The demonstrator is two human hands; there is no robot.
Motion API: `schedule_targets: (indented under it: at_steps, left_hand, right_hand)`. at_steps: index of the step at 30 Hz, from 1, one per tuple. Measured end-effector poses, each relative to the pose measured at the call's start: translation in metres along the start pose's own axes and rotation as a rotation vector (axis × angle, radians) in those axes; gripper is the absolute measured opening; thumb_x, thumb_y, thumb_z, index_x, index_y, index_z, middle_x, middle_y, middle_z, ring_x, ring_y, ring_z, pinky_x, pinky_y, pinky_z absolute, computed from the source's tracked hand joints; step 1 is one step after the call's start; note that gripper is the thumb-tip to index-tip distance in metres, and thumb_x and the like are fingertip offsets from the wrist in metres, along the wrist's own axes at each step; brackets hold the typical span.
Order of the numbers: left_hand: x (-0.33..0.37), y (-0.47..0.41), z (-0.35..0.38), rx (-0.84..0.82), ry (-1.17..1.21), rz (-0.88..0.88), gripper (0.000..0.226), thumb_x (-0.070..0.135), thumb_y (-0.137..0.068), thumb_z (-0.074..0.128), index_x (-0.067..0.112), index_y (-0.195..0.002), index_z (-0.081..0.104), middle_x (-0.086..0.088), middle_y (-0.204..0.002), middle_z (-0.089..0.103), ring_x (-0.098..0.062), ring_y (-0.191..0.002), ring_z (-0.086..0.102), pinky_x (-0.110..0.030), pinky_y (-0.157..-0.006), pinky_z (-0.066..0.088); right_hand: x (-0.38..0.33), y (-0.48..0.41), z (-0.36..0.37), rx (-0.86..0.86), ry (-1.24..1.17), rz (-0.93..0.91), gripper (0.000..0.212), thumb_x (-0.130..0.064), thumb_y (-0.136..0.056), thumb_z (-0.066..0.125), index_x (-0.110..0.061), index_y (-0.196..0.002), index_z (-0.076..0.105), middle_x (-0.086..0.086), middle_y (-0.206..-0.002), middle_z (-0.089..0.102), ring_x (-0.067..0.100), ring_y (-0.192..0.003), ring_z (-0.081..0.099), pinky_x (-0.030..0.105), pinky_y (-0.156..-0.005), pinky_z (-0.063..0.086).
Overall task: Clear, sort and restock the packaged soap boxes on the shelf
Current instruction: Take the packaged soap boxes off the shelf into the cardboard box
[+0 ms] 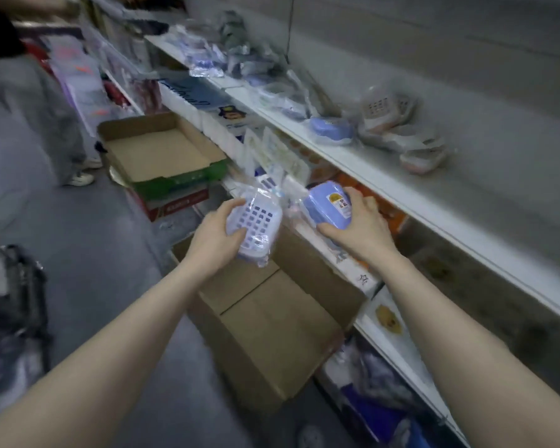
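Observation:
My left hand (215, 236) grips a blue soap box in clear wrap (256, 226), its white slotted underside facing up. My right hand (358, 223) holds a second blue wrapped soap box (328, 205), label side up. Both hang over a brown cardboard carton (272, 318) on the floor. On the white shelf (401, 185) lie another blue soap box (332, 130) and a pile of pinkish wrapped soap boxes (404, 134). More wrapped blue ones (207, 63) lie further along, blurred.
An open cardboard tray (162, 153) with a green edge rests on a red-printed box to the left. A person in grey trousers (42, 114) stands in the aisle at the upper left. Lower shelves hold assorted packaged goods. A dark bag (10, 302) sits at the far left.

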State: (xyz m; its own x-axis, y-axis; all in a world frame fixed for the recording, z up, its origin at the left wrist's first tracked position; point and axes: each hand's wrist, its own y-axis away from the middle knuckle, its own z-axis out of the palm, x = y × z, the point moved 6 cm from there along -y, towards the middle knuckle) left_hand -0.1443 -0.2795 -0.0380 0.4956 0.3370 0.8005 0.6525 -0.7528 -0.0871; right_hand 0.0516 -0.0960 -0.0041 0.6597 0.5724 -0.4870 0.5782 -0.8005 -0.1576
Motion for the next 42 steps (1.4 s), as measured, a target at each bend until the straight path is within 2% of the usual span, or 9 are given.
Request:
schedule_targets:
  at_steps: [4,8,11,15,21,26,34,37,42]
  left_hand:
    - [-0.074,0.036,-0.067,0.073,-0.037,-0.112,0.058,0.023,-0.088,0.056,0.038,-0.141,0.036,-0.002,-0.133,0.053,-0.022,-0.119,0.052,-0.039,-0.097,0.045]
    - [-0.127,0.046,-0.116,0.131,-0.056,-0.189,0.057,0.022,-0.089,0.056,0.036,-0.141,0.039,-0.001,-0.136,0.052,-0.021,-0.116,0.054,-0.039,-0.095,0.048]
    - [-0.161,0.042,-0.146,0.172,-0.042,-0.241,0.057,0.021,-0.088,0.056,0.035,-0.141,0.041,-0.002,-0.134,0.053,-0.023,-0.115,0.054,-0.038,-0.094,0.048]
    - [-0.194,0.022,-0.181,0.209,0.006,-0.269,0.057,0.022,-0.085,0.057,0.036,-0.139,0.043,-0.003,-0.132,0.054,-0.026,-0.111,0.057,-0.048,-0.089,0.053]
    - [-0.237,-0.037,-0.239,0.269,0.007,-0.3,0.062,0.036,-0.076,0.053,0.041,-0.136,0.041,-0.003,-0.131,0.054,-0.027,-0.111,0.058,-0.05,-0.087,0.054]
    - [-0.279,-0.094,-0.284,0.316,-0.08,-0.322,0.057,0.022,-0.088,0.058,0.031,-0.142,0.041,-0.006,-0.136,0.053,-0.025,-0.12,0.053,-0.037,-0.1,0.042]
    - [-0.357,-0.182,-0.346,0.367,-0.096,-0.347,0.055,0.02,-0.09,0.057,0.028,-0.142,0.042,-0.006,-0.137,0.053,-0.024,-0.125,0.048,-0.027,-0.095,0.034]
    - [-0.388,-0.221,-0.367,0.336,-0.097,-0.358,0.055,0.023,-0.09,0.056,0.031,-0.142,0.041,-0.005,-0.136,0.052,-0.024,-0.124,0.049,-0.027,-0.092,0.034]
    - [-0.43,-0.296,-0.398,0.254,-0.106,-0.337,0.055,0.026,-0.091,0.056,0.032,-0.143,0.04,-0.007,-0.137,0.051,-0.023,-0.125,0.049,-0.025,-0.093,0.033]
  right_hand:
    - [-0.072,0.022,0.071,-0.084,-0.051,-0.06,0.082,-0.052,-0.068,0.072,-0.03,-0.139,0.038,0.008,-0.126,0.046,0.032,-0.113,0.054,0.04,-0.09,0.046]
    - [-0.134,0.023,0.127,-0.153,-0.046,-0.15,0.086,-0.055,-0.069,0.068,-0.029,-0.143,0.035,0.007,-0.138,0.044,0.03,-0.122,0.048,0.042,-0.094,0.045]
    - [-0.173,0.012,0.162,-0.208,-0.051,-0.189,0.084,-0.06,-0.064,0.061,-0.029,-0.138,0.037,0.006,-0.131,0.047,0.03,-0.117,0.05,0.046,-0.093,0.046]
    - [-0.216,-0.018,0.2,-0.23,-0.057,-0.236,0.082,-0.055,-0.07,0.067,-0.028,-0.141,0.035,0.007,-0.129,0.046,0.03,-0.117,0.05,0.042,-0.094,0.045]
    - [-0.28,-0.084,0.256,-0.273,-0.071,-0.281,0.083,-0.058,-0.067,0.063,-0.028,-0.14,0.035,0.007,-0.127,0.046,0.031,-0.115,0.052,0.044,-0.093,0.046]
    - [-0.333,-0.144,0.305,-0.319,-0.107,-0.292,0.082,-0.056,-0.069,0.066,-0.03,-0.141,0.035,0.006,-0.127,0.045,0.031,-0.114,0.051,0.046,-0.096,0.046]
    - [-0.41,-0.227,0.387,-0.357,-0.104,-0.329,0.079,-0.049,-0.074,0.072,-0.024,-0.141,0.038,0.008,-0.127,0.047,0.031,-0.112,0.053,0.039,-0.093,0.045]
    - [-0.435,-0.261,0.414,-0.339,-0.09,-0.315,0.078,-0.049,-0.074,0.072,-0.024,-0.14,0.039,0.008,-0.124,0.049,0.032,-0.108,0.055,0.037,-0.087,0.044]
    - [-0.47,-0.315,0.454,-0.322,-0.087,-0.271,0.079,-0.05,-0.073,0.071,-0.025,-0.14,0.039,0.008,-0.12,0.05,0.032,-0.109,0.053,0.039,-0.09,0.045]
